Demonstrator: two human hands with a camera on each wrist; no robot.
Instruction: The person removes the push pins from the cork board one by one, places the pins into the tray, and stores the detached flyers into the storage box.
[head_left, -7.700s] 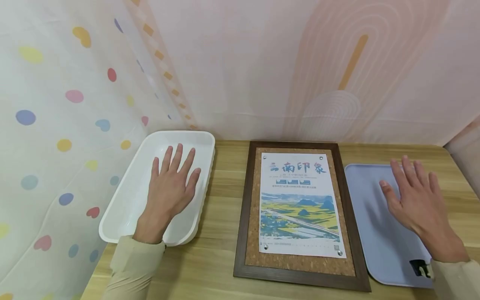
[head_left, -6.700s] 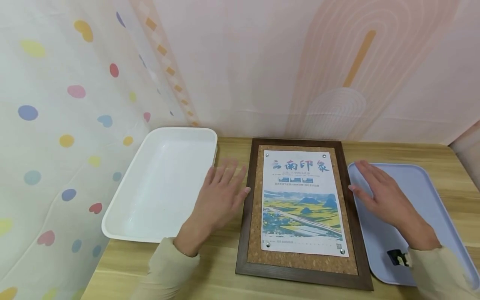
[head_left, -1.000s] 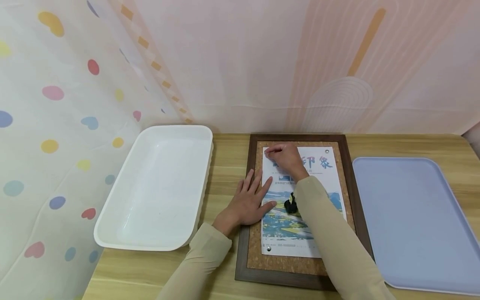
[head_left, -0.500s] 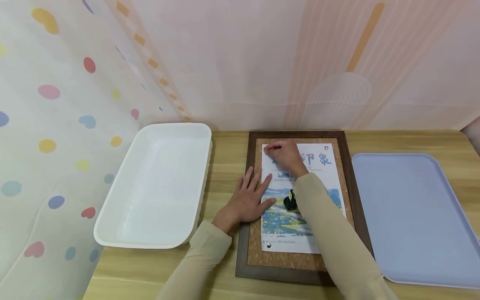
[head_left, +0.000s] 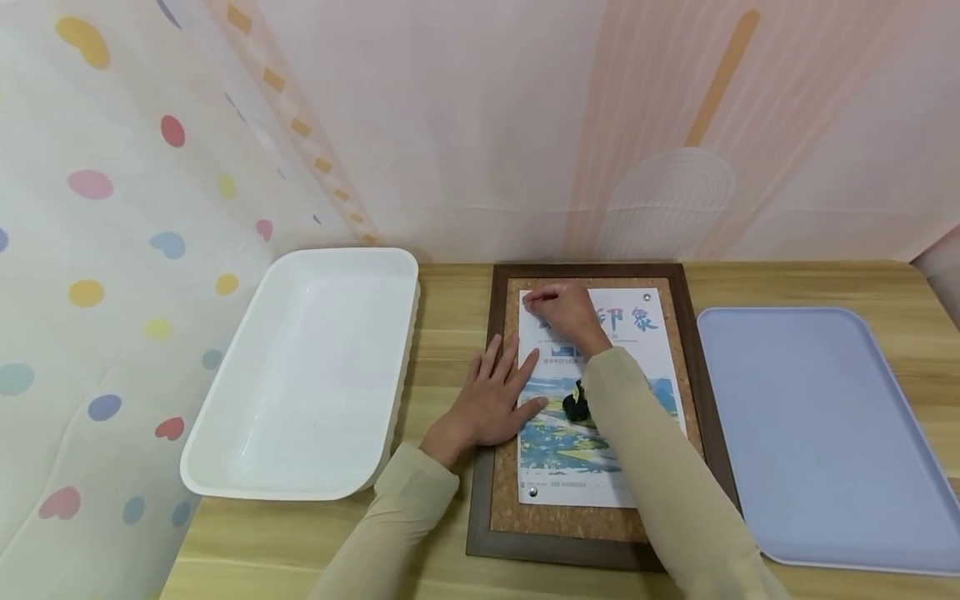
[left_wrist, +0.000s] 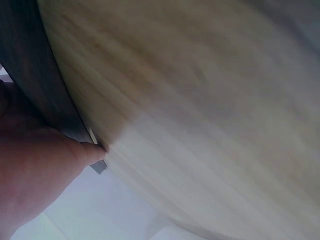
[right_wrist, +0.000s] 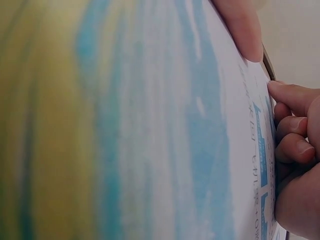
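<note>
A cork board in a dark wooden frame lies on the table, bearing a printed poster held by round metal thumbtacks. One thumbtack shows at the poster's top right, another at its lower left. My right hand reaches across to the top left corner, thumb and forefinger pinching the thumbtack there, which the fingertips mostly cover. In the right wrist view its other fingers curl close over the paper. My left hand rests spread over the frame's left side and the poster's edge.
A deep white tray stands left of the board. To the right lies a flat blue tray, close beside the frame. A patterned cloth hangs behind the wooden table. A small black device sits at my right cuff.
Both hands moved from over the trays onto the board: the left to its left edge, the right to the top left thumbtack. Over the last second they hold nearly still; the view shifts slightly.
</note>
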